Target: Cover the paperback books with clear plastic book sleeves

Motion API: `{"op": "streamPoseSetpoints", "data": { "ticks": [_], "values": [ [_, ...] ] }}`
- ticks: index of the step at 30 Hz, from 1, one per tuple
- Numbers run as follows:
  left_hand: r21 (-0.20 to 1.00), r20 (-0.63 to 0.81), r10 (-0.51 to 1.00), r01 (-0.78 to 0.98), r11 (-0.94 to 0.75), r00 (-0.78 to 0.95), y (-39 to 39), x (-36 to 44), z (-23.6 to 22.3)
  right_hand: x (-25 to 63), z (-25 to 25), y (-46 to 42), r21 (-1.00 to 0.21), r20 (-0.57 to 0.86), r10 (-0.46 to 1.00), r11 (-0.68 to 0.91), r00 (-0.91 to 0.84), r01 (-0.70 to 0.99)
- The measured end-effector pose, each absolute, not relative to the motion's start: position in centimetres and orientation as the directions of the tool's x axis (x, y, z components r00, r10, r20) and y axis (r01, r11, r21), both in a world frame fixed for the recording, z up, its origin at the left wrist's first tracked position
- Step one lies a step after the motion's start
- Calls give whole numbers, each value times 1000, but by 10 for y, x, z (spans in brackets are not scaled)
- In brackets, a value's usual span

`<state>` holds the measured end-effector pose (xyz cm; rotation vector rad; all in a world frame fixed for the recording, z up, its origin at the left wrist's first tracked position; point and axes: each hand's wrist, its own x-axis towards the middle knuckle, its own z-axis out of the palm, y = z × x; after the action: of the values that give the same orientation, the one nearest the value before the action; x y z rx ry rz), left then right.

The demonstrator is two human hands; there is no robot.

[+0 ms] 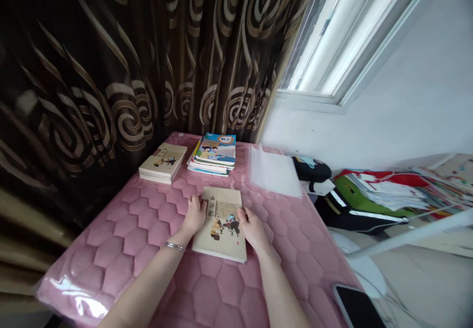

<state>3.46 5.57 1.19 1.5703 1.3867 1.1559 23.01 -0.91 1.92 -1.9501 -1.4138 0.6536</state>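
A cream paperback book [218,234] with dark Chinese characters and a small painted scene of figures lies in front of me on the pink hexagon-patterned table cover [155,239]. My left hand [195,214], a silver bangle at its wrist, is closed round the book's left edge. At the opposite edge my right hand [253,227] grips it too, thumb at the side of the cover. Both hands' lower fingers are partly hidden. Farther off to the left sits a stack of similar cream books [162,163].
Behind the book stands a stack of textbooks [216,153] with a blue cover on top. Clear plastic sheets [275,170] lie right of it. A phone [358,306] rests at the right front edge. Bags and papers [384,190] are piled beyond the table, and a dark curtain [185,57] hangs behind.
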Motion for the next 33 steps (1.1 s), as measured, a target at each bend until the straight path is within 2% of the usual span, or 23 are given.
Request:
{"op": "streamPoseSetpoints", "data": {
  "ticks": [4,7,12,18,22,26,28,33],
  "values": [
    [794,252,955,530,-297,158,38,37,8,228,18,-9,-710,-18,958,-213,285,671],
    [744,264,953,596,-301,151,31,40,7,228,18,-8,-714,-25,960,-213,280,666],
    [792,311,946,525,-313,95,41,31,14,230,19,-9,-729,-15,954,-215,299,650],
    [771,348,930,528,-356,118,35,29,15,227,22,-11,-636,-13,952,-245,307,731],
    [793,252,968,572,-208,4,29,30,12,227,21,-11,-642,-8,952,-239,305,729],
    [874,33,996,486,11,-82,35,26,17,227,19,-10,-708,-7,946,-233,324,666],
    [885,-44,995,459,81,-92,40,25,21,227,18,-10,-755,4,941,-219,338,618],
    [873,-138,990,469,130,-18,49,23,31,226,16,-10,-833,63,929,-151,364,531]
  ]
}}
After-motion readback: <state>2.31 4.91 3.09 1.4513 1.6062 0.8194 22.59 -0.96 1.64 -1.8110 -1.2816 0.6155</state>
